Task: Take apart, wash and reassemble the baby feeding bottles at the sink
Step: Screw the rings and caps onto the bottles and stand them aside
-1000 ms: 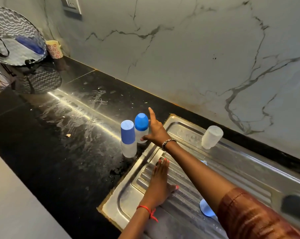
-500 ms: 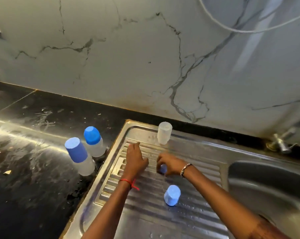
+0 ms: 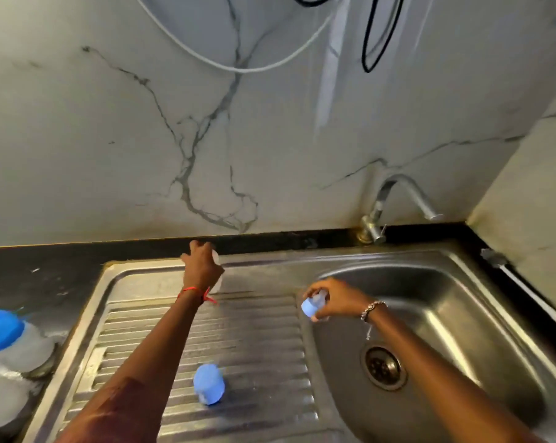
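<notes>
Behind left hand (image 3: 201,270), translucent plastic bottle body (image 3: 218,259) mostly hidden; blue-capped bottles (image 3: 2,330) cropped at left edge; pale blue piece (image 3: 309,307) in right hand (image 3: 340,300) blurred.

Marble wall (image 3: 110,139) with grey veins at the back. Hanging before it, a white cable (image 3: 238,71) and a black cable (image 3: 362,52). Below, a metal tap (image 3: 379,203) on the wet black countertop (image 3: 30,270).

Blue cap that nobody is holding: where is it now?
Head view, lower centre: the blue cap sits on the ribbed drainboard, left of the sink basin, just right of the left forearm.
</notes>
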